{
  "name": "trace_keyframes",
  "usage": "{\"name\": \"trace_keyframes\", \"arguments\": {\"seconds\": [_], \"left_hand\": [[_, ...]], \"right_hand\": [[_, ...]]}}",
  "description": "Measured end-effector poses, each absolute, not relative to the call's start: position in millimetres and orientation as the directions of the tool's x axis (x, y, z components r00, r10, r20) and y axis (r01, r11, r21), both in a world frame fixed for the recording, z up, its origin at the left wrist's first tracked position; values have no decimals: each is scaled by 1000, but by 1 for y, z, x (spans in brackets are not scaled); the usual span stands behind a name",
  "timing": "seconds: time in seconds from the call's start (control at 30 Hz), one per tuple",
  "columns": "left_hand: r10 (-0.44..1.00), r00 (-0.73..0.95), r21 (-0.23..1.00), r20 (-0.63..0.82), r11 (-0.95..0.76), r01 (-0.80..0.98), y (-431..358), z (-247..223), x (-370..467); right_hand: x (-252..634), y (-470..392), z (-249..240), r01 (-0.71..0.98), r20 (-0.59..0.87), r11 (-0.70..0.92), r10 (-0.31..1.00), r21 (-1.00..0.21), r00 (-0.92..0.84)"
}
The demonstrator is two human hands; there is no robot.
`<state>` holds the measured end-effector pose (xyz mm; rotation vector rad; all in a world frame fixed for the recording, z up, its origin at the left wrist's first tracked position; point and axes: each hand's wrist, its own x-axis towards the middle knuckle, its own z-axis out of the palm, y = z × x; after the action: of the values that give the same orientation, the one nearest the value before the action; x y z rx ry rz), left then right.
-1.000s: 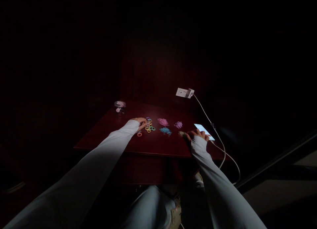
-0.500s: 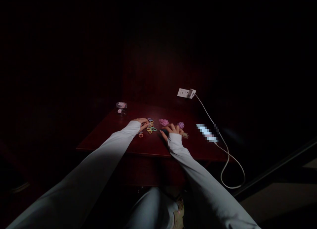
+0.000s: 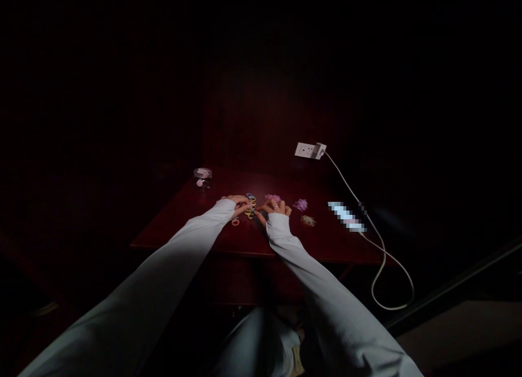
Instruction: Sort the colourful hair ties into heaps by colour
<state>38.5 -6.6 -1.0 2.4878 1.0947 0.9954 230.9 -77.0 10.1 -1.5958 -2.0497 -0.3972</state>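
Observation:
A small cluster of coloured ring-shaped bands, like hair ties (image 3: 253,203), lies on the dark red table (image 3: 228,245) between my hands. My left hand (image 3: 238,204) is at the cluster's left side, fingers curled and tips close together over the bands; what they pinch is too small to make out. From the right, my right hand (image 3: 274,209) reaches to the same cluster, thumb and index finger a little apart at its edge. A ring shows on one of its fingers. An orange-pink band (image 3: 235,222) rests below my left hand. Behind my right hand is a pink pile (image 3: 272,197), partly covered.
A purple pile (image 3: 300,204) and a beige pile (image 3: 308,221) of thin small pieces lie to the right. Farther right is a blurred-out phone (image 3: 346,217) on a white cable (image 3: 383,246) from a wall socket (image 3: 306,150). A clear round container (image 3: 203,175) stands back left.
My right hand has moved left, away from the purple and beige piles, to the cluster of hair ties. The beige pile is now uncovered. My left hand stays by the cluster.

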Motion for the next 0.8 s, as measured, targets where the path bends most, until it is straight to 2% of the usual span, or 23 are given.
{"name": "trace_keyframes", "arguments": {"seconds": [0.43,0.8], "left_hand": [[742,491,471,457,-670,574,-8,3,41],[739,471,494,482,-673,551,-5,-2,41]], "right_hand": [[232,-76,9,964,574,263,796,-38,-195],[231,-76,9,964,572,260,801,-61,-180]]}}
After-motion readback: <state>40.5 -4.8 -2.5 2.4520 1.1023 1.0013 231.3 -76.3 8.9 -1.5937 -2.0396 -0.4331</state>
